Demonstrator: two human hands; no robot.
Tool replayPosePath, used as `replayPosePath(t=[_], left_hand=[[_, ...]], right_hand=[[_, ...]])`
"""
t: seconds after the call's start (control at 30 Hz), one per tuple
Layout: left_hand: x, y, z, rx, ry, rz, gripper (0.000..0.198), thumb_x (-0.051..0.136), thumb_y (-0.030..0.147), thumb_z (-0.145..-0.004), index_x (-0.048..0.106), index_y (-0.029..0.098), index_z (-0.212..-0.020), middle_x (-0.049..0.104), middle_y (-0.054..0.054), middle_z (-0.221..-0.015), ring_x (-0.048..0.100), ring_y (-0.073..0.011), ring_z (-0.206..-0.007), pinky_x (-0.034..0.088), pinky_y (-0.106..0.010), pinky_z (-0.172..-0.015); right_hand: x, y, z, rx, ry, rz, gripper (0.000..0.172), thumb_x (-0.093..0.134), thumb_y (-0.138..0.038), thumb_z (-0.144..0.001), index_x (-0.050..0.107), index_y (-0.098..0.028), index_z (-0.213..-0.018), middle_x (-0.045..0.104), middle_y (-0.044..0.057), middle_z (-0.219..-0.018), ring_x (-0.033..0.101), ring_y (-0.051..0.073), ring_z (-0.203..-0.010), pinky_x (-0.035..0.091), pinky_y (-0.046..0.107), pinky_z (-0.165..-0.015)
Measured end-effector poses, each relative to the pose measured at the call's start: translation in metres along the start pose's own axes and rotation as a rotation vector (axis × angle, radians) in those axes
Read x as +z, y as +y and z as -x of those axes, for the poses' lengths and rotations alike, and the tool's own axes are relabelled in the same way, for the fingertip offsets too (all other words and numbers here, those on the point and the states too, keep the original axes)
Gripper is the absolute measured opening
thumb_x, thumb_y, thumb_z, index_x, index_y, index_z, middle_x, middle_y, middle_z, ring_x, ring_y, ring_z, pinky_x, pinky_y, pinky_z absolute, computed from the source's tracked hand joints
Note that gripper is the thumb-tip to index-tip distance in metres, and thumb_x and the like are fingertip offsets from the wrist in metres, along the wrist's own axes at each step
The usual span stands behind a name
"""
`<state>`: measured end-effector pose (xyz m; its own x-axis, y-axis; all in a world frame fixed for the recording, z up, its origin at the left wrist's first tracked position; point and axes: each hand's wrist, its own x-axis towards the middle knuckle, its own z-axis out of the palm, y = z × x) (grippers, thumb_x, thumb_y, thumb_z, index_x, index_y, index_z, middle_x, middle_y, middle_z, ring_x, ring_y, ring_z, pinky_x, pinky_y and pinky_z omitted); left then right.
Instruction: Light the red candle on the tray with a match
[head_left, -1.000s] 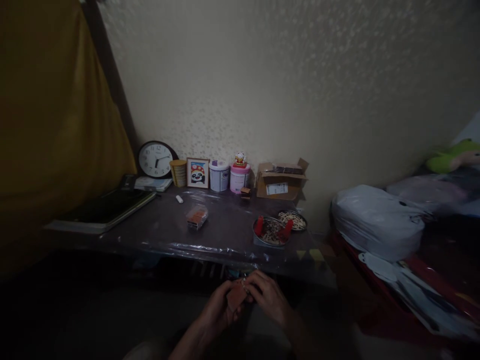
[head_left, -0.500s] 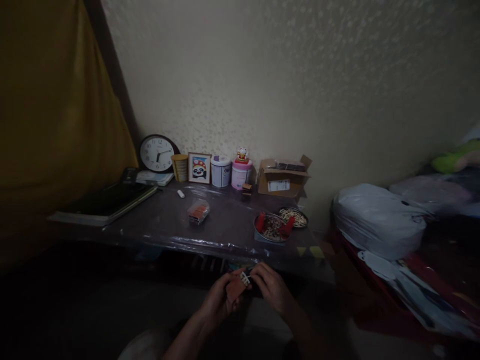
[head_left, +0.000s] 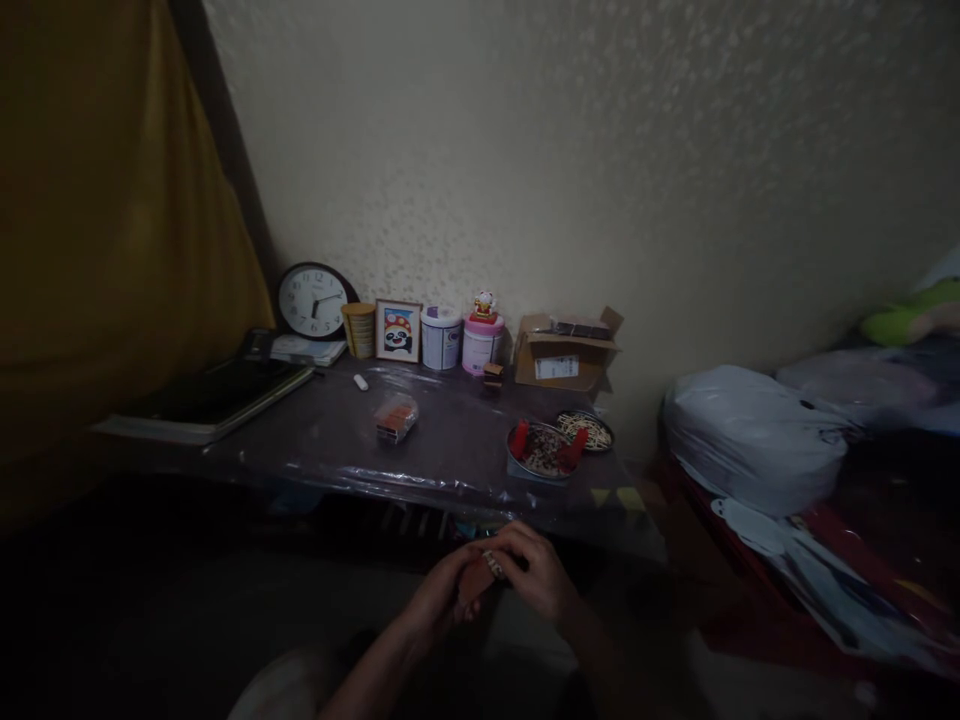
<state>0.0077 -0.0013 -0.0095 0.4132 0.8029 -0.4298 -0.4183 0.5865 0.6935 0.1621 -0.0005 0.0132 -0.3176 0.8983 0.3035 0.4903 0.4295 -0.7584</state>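
Observation:
My left hand [head_left: 444, 592] is closed around a small reddish-brown matchbox [head_left: 475, 578], held tilted below the table's front edge. Pale stick-like pieces [head_left: 493, 564] show at its upper right end. Fingers of my right hand [head_left: 534, 568] are bent and pressed together against that end; what they pinch is hidden. Beyond my hands on the table stand a round tin [head_left: 543, 474] with dark and pale bits and two red pieces, and a dish of pale sticks [head_left: 588, 432]. A clear-wrapped pack of matchboxes [head_left: 396, 420] lies further left.
Along the wall stand a clock [head_left: 313, 302], a yellow cup [head_left: 359, 332], a framed panda picture [head_left: 398, 332], two tubs [head_left: 441, 340] and an opened cardboard box [head_left: 556, 370]. A dark flat case [head_left: 225, 400] lies left on the plastic-covered table [head_left: 322, 440]. White bags [head_left: 750, 430] sit at right.
My right hand has moved left, onto the matchbox's end. A thin white stick seen at its fingertips before is now hidden. The matchbox has turned slightly in my left hand.

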Motion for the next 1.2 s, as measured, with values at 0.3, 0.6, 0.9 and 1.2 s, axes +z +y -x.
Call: replayPosePath(t=[0.3, 0.6, 0.9, 1.2], left_hand=[[0.002, 0.007, 0.005, 0.049, -0.068, 0.032, 0.034, 0.047, 0.024, -0.078, 0.061, 0.013, -0.107, 0.069, -0.004, -0.071, 0.049, -0.0052, -0.035, 0.036, -0.016, -0.035], [0.0, 0.013, 0.004, 0.117, 0.049, 0.062, 0.034, 0.048, 0.026, -0.077, 0.059, 0.016, -0.108, 0.069, -0.004, -0.079, 0.053, -0.0069, -0.036, 0.036, -0.018, -0.036], [-0.006, 0.007, -0.008, 0.316, 0.167, 0.069, 0.016, 0.052, 0.032, -0.071, 0.059, 0.018, -0.071, 0.055, 0.004, -0.049, 0.047, -0.0094, -0.038, 0.026, -0.019, -0.037], [-0.016, 0.003, -0.02, 0.535, 0.232, -0.047, 0.018, 0.066, 0.028, -0.062, 0.056, 0.018, -0.051, 0.051, 0.003, -0.058, 0.044, -0.0141, -0.062, 0.037, -0.025, -0.063]], right_hand=[[-0.006, 0.009, -0.006, 0.297, 0.204, -0.448, 0.027, 0.065, -0.043, -0.071, 0.064, -0.017, -0.076, 0.066, 0.002, -0.074, 0.064, 0.015, -0.067, 0.052, 0.03, -0.066], [-0.001, 0.012, -0.009, 0.338, 0.34, -0.536, 0.04, 0.067, -0.055, -0.066, 0.059, -0.017, -0.075, 0.068, 0.004, -0.076, 0.067, 0.021, -0.072, 0.053, 0.037, -0.073], [0.025, -0.005, 0.006, 0.111, 0.128, -0.026, 0.016, 0.053, -0.032, -0.083, 0.057, -0.021, -0.094, 0.064, 0.004, -0.092, 0.061, 0.018, -0.089, 0.046, 0.03, -0.082], [0.043, -0.016, 0.014, 0.055, 0.062, 0.076, 0.037, 0.062, -0.017, -0.073, 0.053, -0.025, -0.108, 0.058, 0.005, -0.112, 0.054, 0.02, -0.106, 0.044, 0.032, -0.092]])
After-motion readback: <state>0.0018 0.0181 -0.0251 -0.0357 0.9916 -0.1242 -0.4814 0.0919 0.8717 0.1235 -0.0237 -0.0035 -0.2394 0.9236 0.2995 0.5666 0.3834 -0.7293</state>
